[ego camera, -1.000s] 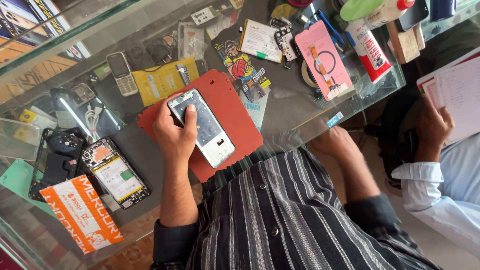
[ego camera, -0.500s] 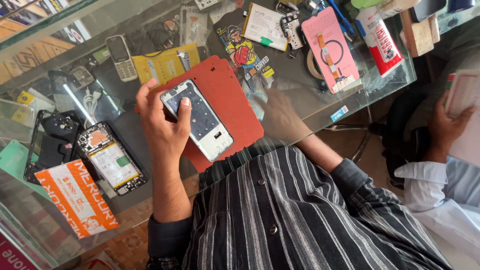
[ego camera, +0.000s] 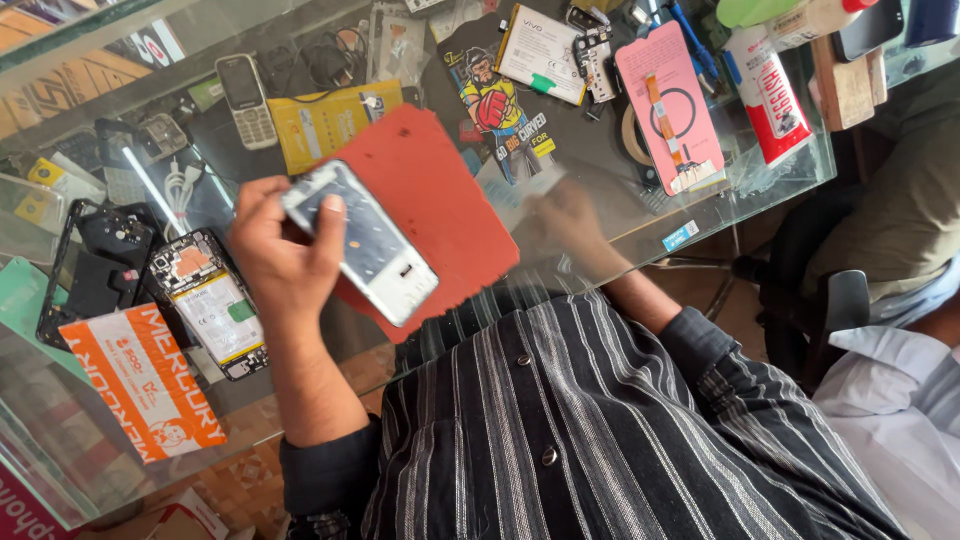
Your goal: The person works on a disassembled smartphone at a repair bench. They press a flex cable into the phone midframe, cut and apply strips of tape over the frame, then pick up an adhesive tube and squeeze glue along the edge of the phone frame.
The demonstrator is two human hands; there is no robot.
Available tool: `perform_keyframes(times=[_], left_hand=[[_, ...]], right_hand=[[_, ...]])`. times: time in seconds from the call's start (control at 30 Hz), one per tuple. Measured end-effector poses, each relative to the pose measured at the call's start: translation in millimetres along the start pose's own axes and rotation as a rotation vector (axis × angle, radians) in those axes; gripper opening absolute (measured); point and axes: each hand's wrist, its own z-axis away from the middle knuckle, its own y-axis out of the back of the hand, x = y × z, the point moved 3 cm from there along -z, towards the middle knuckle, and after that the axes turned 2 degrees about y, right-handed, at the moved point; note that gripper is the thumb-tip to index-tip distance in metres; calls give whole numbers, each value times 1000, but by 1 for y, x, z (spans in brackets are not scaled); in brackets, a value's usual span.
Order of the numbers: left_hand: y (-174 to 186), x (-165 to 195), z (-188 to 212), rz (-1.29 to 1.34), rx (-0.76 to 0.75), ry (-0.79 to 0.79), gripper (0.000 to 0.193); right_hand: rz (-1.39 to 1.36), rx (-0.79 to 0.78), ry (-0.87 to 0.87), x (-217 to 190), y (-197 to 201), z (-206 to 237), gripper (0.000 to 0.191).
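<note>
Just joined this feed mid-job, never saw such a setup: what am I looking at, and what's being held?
No machine here: a person works bare-handed. The single picture comes from a camera on their head, looking down past a striped shirt. The left hand holds a white phone over a red mat on a glass table. The right hand is blurred; whether it holds anything cannot be told. Nearby lie an opened phone, a keypad phone and a pink packet.

R hand (ego camera: 570, 215) motion-blurred under glass countertop (ego camera: 700, 215), grip unclear, white-sleeved co-worker (ego camera: 900, 400) cropped
</note>
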Motion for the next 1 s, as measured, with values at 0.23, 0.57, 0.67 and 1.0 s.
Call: perform_keyframes(times=[0.23,0.57,0.67,1.0], left_hand=[[46,-14,-8,-65,81,29,23],[53,-26,-30,-9,287,-12,17],[44,-26,-39,113,411,150,18],[23,-16,-42,393,375,326,12]], right_hand=[[-361,380,305,-11,55,-13,9],[455,468,381,-21,74,-7,29],[-834,170,379,-14,65,-16,37],[547,-28,29,-12,11,-1,40]])
